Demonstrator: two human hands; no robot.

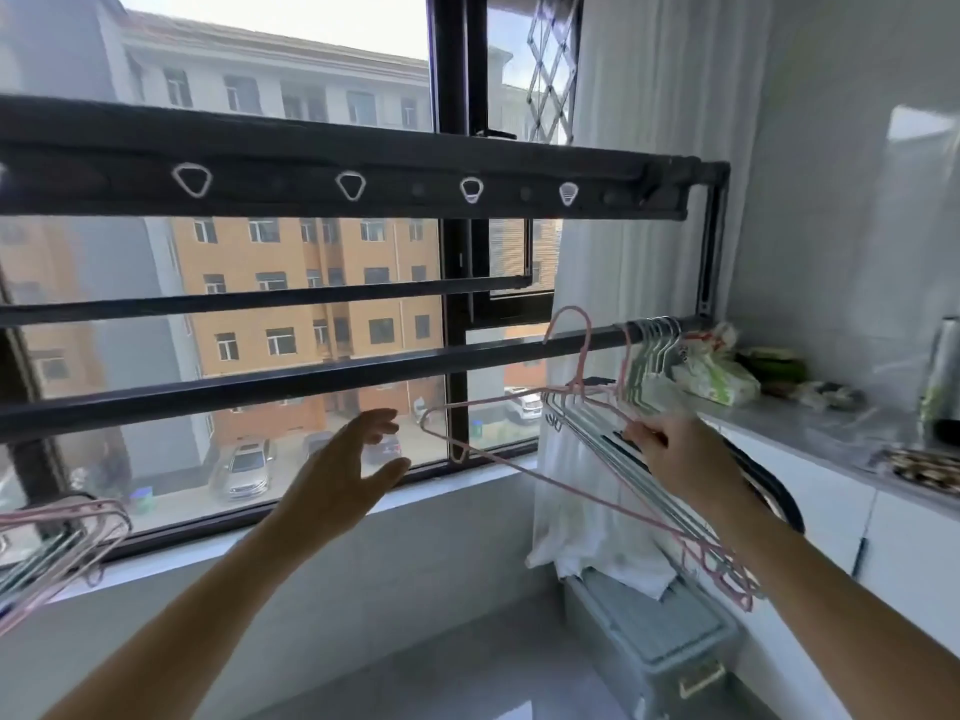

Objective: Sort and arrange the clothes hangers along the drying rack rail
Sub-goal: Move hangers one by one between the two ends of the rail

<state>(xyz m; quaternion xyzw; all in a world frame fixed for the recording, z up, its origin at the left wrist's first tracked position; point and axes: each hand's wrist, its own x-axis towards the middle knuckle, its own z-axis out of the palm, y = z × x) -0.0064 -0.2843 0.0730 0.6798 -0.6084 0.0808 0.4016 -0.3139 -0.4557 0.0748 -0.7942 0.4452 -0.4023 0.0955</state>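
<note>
At eight o'clock a bunch of pink hangers dangles at the frame edge. The left hand floats open-palmed, holding nothing, under the dark rail. At three o'clock the right hand pinches a pink hanger whose hook stands free above the rail, beside bunched pale hangers on it.
</note>
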